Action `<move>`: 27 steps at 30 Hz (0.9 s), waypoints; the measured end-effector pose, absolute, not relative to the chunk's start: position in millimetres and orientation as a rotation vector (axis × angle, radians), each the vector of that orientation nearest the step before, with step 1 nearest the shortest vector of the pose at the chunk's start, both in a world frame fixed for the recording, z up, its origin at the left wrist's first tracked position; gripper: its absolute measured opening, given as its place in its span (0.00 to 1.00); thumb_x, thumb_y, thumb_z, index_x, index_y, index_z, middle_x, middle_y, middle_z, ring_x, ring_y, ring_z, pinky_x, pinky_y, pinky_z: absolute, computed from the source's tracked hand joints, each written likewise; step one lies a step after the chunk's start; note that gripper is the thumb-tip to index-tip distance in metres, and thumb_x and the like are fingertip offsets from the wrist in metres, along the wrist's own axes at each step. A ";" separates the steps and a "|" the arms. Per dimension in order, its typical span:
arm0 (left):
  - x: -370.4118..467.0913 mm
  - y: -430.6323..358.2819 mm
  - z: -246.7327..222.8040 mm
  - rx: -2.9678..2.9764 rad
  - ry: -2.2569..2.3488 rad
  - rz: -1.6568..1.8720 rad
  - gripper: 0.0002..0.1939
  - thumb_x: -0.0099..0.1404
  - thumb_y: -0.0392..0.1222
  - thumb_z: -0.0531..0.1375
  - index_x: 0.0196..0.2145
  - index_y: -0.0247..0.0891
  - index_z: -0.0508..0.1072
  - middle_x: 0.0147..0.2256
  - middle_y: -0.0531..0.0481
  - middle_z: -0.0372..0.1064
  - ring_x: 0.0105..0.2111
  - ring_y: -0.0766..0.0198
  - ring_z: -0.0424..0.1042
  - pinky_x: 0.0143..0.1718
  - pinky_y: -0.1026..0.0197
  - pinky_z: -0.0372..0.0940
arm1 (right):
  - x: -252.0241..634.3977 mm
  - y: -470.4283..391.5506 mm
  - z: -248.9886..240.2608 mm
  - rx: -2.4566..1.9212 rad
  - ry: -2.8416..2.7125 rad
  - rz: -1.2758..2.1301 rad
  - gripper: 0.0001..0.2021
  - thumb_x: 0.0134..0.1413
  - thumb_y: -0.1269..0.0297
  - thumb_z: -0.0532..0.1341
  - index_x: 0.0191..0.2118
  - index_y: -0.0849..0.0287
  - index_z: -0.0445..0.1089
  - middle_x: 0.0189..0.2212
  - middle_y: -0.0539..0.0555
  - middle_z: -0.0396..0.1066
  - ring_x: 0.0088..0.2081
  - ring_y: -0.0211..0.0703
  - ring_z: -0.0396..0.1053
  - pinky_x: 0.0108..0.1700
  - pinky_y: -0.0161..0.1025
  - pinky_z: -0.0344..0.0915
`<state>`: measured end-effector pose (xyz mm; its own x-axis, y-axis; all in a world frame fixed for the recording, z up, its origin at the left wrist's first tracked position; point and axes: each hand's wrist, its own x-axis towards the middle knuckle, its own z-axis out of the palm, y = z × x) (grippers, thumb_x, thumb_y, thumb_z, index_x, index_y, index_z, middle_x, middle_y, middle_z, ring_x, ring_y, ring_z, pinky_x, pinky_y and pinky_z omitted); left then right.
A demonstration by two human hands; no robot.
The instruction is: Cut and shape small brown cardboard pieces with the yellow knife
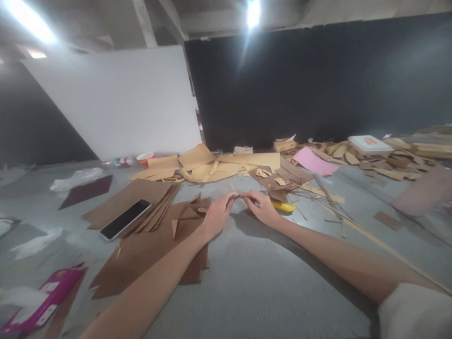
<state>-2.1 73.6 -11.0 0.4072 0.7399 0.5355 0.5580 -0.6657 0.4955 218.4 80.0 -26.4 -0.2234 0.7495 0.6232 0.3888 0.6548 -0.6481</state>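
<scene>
My left hand [218, 214] and my right hand [263, 208] meet fingertip to fingertip over the grey table. Both are closed in a pinch on a small thin strip [238, 196], dark and partly hidden by the fingers. A pale sliver shows by the fingertips; I cannot tell whether it belongs to the strip. Just beyond my right wrist lies a yellow-handled tool [283, 206], its other end hidden. Folded brown paper pieces [189, 214] rest beside my left hand, on larger brown sheets [141, 263].
A phone [126, 219] lies on stacked brown sheets at left. A magenta case [47, 296] is at the front left. Tan offcuts [229, 165], a paper cup [144, 159], a pink sheet [315, 161] and a white box [370, 145] line the back. Long narrow strips [381, 245] cross the right side.
</scene>
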 end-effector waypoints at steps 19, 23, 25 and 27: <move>-5.4 75.7 -15.3 2.441 1.057 1.072 0.18 0.83 0.47 0.49 0.61 0.43 0.70 0.58 0.42 0.75 0.58 0.55 0.74 0.62 0.50 0.68 | 218.8 76.3 -20.7 -0.882 -1.844 0.609 0.15 0.69 0.57 0.58 0.48 0.59 0.79 0.27 0.51 0.71 0.29 0.40 0.67 0.34 0.36 0.64; -4.8 74.3 -13.6 2.447 1.056 1.066 0.18 0.82 0.47 0.48 0.61 0.43 0.70 0.57 0.42 0.75 0.58 0.55 0.75 0.62 0.50 0.68 | 219.9 75.5 -19.9 -0.881 -1.844 0.643 0.15 0.69 0.57 0.59 0.49 0.59 0.78 0.26 0.50 0.71 0.29 0.40 0.67 0.34 0.36 0.65; -4.5 73.8 -13.1 2.452 1.051 1.063 0.18 0.83 0.47 0.48 0.61 0.43 0.70 0.57 0.42 0.75 0.57 0.55 0.75 0.61 0.50 0.68 | 220.5 75.2 -19.6 -0.881 -1.836 0.674 0.15 0.68 0.57 0.59 0.49 0.59 0.78 0.27 0.50 0.72 0.29 0.40 0.67 0.35 0.36 0.66; -4.4 73.3 -12.9 2.463 1.041 1.064 0.18 0.83 0.47 0.48 0.61 0.43 0.70 0.57 0.42 0.75 0.57 0.55 0.75 0.61 0.50 0.68 | 220.7 74.8 -18.9 -0.889 -1.820 0.702 0.14 0.68 0.56 0.59 0.47 0.59 0.77 0.27 0.50 0.72 0.29 0.40 0.67 0.35 0.37 0.66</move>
